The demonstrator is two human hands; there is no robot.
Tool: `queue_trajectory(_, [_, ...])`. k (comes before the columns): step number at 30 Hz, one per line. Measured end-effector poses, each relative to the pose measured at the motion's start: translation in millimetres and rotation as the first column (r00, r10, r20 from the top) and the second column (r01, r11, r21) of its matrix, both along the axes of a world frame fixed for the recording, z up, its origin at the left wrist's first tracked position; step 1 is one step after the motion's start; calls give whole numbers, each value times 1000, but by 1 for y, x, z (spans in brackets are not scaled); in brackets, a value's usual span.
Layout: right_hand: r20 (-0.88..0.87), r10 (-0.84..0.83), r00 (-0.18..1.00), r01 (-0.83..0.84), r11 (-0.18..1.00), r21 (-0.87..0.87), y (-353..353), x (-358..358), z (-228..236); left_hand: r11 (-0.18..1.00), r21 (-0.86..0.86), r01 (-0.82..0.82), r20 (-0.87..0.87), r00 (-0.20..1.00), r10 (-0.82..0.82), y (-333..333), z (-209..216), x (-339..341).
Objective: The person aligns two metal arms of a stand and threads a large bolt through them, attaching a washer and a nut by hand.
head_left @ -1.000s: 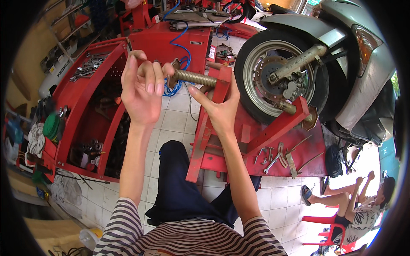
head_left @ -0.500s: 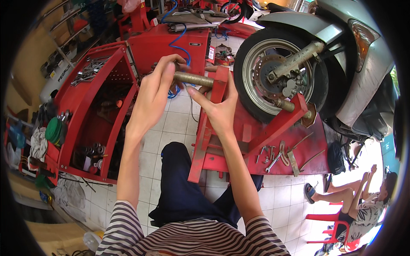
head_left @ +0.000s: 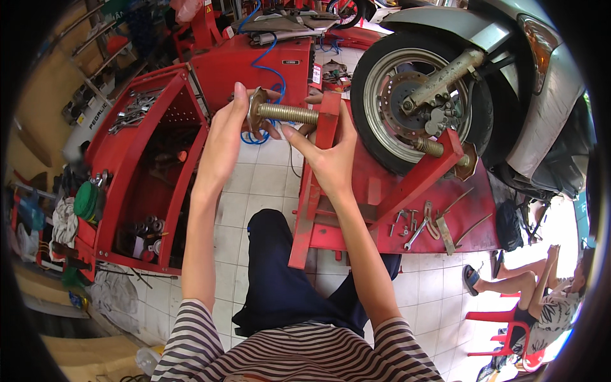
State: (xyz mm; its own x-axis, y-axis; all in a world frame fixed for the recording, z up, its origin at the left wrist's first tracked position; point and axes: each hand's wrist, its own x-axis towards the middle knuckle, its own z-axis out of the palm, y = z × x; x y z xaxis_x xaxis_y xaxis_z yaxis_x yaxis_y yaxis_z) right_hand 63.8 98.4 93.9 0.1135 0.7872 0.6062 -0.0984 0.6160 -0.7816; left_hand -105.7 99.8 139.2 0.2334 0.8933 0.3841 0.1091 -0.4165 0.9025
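Note:
A threaded screw bolt (head_left: 289, 114) runs sideways through the top of a red clamp post (head_left: 329, 118) on the lift table. At the bolt's left end is a worn metal handwheel (head_left: 254, 111). My left hand (head_left: 219, 149) lies against this wheel's outer side, one finger stretched upward and the others partly hidden behind it. My right hand (head_left: 332, 159) is wrapped round the post, thumb under the bolt, other fingers mostly hidden behind. Right of it, a second red clamp arm (head_left: 420, 178) carries a similar screw (head_left: 429, 147) beside the scooter's front wheel (head_left: 369, 121).
Wrenches and other hand tools (head_left: 420, 232) lie on the red lift table (head_left: 471, 235). A red tool cabinet (head_left: 111, 210) stands at left. A blue hose (head_left: 275, 63) hangs behind my hands. A person (head_left: 541, 299) sits at far right on a red chair (head_left: 496, 316).
My left hand's fingers have opened and swung back to the left, exposing the handwheel. My right hand stays on the post. The whole view has shifted slightly.

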Motion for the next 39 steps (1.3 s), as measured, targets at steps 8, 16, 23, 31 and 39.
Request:
queue_trajectory(8, [-25,-77,997,77,997,-8,1,-5,-4,995,102,17,47,999,-22,-3,-5,0])
queue_trajectory(16, [-9,-91,996,90,994,-57,4,-2,-9,937,303,173,17,982,-187,-1,-7,-9])
queue_trajectory(23, [11,-102,995,103,994,-30,5,-1,-10,882,459,106,155,968,-197,-5,-16,1])
queue_trajectory(31, [5,-89,996,90,995,-32,6,0,-12,973,229,38,268,958,-100,2,-8,4])
queue_trajectory(39, [3,-91,996,91,995,-34,7,-1,-12,977,186,104,7,994,-107,-11,-3,-8])
